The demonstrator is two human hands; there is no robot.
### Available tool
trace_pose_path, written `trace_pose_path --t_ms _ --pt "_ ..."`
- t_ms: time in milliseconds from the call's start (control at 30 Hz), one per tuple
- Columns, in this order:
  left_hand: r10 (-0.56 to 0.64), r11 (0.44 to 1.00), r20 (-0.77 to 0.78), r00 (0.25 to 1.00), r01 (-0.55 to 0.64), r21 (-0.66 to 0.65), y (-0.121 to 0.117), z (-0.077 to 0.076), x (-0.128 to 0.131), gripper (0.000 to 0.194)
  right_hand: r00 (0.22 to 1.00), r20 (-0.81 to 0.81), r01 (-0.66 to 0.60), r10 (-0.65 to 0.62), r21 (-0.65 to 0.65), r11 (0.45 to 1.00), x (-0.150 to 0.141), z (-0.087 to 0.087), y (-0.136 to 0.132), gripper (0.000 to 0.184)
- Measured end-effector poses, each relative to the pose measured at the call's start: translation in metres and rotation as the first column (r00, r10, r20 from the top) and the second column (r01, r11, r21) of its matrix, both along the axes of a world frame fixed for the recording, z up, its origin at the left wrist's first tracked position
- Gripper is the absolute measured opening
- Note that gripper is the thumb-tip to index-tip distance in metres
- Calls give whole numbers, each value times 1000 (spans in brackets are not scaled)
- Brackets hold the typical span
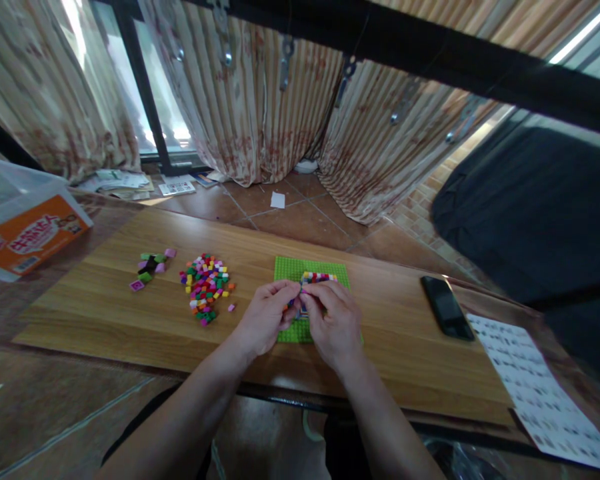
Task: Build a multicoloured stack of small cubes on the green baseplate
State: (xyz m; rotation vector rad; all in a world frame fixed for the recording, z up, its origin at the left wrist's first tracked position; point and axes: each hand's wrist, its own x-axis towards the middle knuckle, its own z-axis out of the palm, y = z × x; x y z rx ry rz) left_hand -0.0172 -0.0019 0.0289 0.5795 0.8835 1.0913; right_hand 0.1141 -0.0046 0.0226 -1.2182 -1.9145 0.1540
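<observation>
The left hand (263,315) and right hand (336,321) meet fingertip to fingertip, each grip pinched closed on small bricks (287,306), their exact shapes hidden by the fingers. Just below is a multicoloured brick build (321,276), partly covered by the right hand, on a green baseplate (287,268). The baseplate lies by the far edge of the tabletop (395,360), around mid-length. Toward the left end sits a mixed brick pile (207,283), then a smaller brick cluster (153,265) nearer that end. A black phone (446,308) lies by the far right corner; a printed sheet (540,387) runs along the right edge. Beyond the left end stands an orange-labelled box (33,230).
</observation>
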Motion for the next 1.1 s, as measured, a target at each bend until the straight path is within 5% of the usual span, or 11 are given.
trace_pose_path --t_ms 200,500,1100 --pt "40 999 77 996 -40 -2 7 3 -17 26 973 -228 -44 18 -109 993 10 6 2 10" --pt "19 999 149 989 -13 -40 8 -6 -14 18 869 -467 137 -165 -93 986 23 -3 11 8" --pt "18 999 139 990 -11 -46 7 -8 -13 16 956 -242 152 -165 -73 986 31 -5 12 19"
